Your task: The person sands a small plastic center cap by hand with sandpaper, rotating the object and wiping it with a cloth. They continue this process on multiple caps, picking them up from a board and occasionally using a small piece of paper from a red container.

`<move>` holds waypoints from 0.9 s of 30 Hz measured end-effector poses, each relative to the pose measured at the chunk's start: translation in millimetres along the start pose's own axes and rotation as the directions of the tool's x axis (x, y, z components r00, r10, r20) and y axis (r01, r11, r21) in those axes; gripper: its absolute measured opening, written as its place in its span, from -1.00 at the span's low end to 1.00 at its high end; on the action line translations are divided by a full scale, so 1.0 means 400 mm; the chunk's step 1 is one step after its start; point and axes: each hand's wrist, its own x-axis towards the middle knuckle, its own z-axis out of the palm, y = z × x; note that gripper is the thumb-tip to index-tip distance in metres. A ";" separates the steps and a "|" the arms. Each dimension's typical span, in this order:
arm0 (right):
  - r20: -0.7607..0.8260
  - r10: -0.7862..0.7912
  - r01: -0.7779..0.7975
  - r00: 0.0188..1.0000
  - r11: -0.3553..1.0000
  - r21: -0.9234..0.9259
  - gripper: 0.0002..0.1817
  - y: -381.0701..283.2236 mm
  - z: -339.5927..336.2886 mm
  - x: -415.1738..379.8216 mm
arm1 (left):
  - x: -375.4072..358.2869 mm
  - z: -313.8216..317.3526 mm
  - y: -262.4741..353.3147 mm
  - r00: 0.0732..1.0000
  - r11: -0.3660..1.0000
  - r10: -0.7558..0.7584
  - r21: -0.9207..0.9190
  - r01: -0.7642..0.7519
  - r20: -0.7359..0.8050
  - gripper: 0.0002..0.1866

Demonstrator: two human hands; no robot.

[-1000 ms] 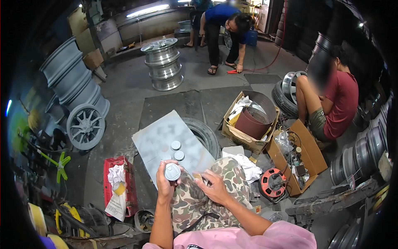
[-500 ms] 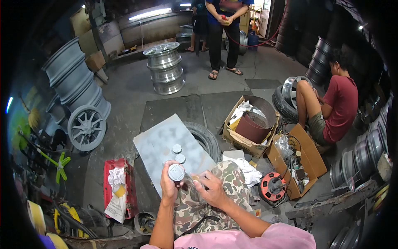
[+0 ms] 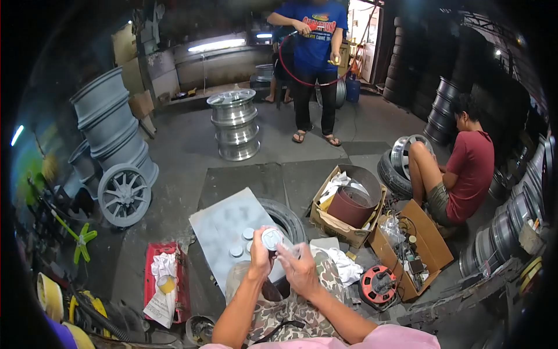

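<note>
My left hand is closed around a round grey wheel center cap, holding its face up over my lap. My right hand meets the cap's right edge with bent, pinched fingers. Whatever lies between those fingertips is too small to make out. Just beyond my hands is a pale grey-dusted board, lying partly over a tire. Similar caps rest on the board near my left hand, one of them partly hidden by it. Camouflage trousers cover my legs under both hands.
A red toolbox with rags stands left. To the right are a carton with brown abrasive rolls, a carton of tools and a red cable reel. One person sits by wheels; another stands with a red hose.
My hands and the cap have moved right, and my right fingers have come up against the cap's edge. Another cap now shows on the board. The standing person has raised an air hose.
</note>
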 end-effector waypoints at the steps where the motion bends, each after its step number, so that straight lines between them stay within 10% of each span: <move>1: 0.003 0.071 -0.071 0.997 0.997 0.044 -0.55 0.014 0.004 0.011 | -0.010 0.008 0.001 0.996 0.998 -0.063 0.002 0.063 -0.059 -0.58; 27: 0.070 -0.071 0.068 0.995 0.997 0.042 -0.47 -0.012 0.049 -0.032 | -0.023 -0.074 -0.040 0.998 0.997 -0.058 -0.053 0.057 -0.023 -0.59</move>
